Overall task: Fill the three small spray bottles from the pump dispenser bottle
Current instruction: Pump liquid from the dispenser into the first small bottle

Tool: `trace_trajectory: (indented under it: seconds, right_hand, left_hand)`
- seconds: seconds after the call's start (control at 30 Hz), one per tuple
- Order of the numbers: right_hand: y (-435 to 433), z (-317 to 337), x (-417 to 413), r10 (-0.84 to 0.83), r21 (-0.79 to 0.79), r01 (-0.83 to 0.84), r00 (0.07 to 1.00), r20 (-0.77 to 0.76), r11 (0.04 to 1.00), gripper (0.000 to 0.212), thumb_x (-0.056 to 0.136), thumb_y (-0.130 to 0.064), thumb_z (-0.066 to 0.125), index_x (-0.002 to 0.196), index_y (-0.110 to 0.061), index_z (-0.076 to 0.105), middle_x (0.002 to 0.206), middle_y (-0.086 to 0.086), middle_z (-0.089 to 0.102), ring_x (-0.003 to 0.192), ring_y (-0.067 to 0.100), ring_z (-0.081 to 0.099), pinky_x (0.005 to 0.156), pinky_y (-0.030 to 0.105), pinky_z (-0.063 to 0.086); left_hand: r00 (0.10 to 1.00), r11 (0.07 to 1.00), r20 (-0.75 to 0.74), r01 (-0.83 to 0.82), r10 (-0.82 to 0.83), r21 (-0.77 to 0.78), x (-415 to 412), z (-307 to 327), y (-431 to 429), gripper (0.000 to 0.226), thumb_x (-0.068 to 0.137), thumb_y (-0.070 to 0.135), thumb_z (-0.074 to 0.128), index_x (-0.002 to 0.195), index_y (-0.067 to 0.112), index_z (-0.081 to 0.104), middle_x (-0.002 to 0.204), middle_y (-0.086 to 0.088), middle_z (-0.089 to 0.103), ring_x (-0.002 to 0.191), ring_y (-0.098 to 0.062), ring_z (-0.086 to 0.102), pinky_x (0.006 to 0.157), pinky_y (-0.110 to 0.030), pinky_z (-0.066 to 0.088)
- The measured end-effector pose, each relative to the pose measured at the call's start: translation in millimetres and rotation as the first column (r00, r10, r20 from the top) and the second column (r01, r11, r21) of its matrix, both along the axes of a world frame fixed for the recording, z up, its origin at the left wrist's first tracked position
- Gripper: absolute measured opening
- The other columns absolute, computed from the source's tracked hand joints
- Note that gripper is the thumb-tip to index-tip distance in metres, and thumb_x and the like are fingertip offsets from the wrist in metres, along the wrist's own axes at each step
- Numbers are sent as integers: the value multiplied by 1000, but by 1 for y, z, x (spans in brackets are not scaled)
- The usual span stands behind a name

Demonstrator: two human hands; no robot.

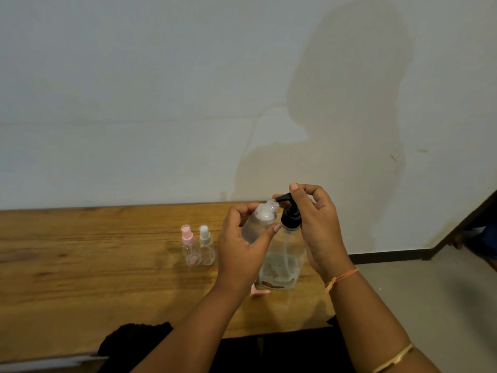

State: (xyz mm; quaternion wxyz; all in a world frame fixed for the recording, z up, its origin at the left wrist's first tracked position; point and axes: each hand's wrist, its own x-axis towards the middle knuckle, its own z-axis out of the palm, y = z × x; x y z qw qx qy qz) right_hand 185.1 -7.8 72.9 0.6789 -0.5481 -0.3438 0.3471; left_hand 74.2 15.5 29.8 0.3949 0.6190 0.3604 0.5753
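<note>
A clear pump dispenser bottle (282, 265) with a black pump head (290, 214) stands on the wooden table (80, 265). My right hand (317, 224) curls over the pump head, the forefinger on top of it. My left hand (242, 246) grips an uncapped small clear spray bottle (261, 222), tilted with its open neck at the black spout; white foam shows inside. Two capped small spray bottles stand to the left: one with a pink top (189, 247), one with a white top (206, 246). A pink cap (259, 292) lies by the dispenser's base.
A pale wall rises right behind the table's far edge. The table's right end is just past the dispenser, with grey floor (430, 292) beyond it. Dark cloth (139, 337) covers my lap at the near edge.
</note>
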Motion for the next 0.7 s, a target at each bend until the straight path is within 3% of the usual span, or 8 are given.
trace_trajectory:
  seconds: [0.27, 0.5, 0.7]
  right_hand:
    - [-2, 1, -3, -17, -12, 17, 999, 45, 1000, 9, 93, -28, 53, 93, -19, 55, 89, 6, 73, 86, 14, 69, 63, 13, 52]
    - [-2, 3, -3, -2, 5, 2, 1000, -19, 1000, 23, 90, -32, 56, 100, -12, 55, 90, 6, 74, 91, 14, 68, 78, 25, 52]
    - [-4, 4, -5, 20, 16, -20, 1000, 20, 1000, 12, 94, -22, 52, 101, -12, 52, 81, 0, 74, 81, 7, 69, 67, 12, 51]
  left_hand:
    - [1000, 1000, 5, 8, -8, -10, -1, 0, 0, 39, 71, 17, 79, 95, 33, 54, 97, 12, 63, 95, 4, 59, 78, -7, 44]
    - [999, 999, 21, 31, -30, -26, 1, 2, -2, 37, 71, 16, 79, 95, 30, 55, 96, 11, 64, 94, 4, 59, 77, -6, 44]
    - [999, 998, 20, 31, -31, -46, 0, 1, -3, 38, 71, 13, 79, 95, 31, 54, 96, 14, 63, 94, 5, 59, 76, -6, 43]
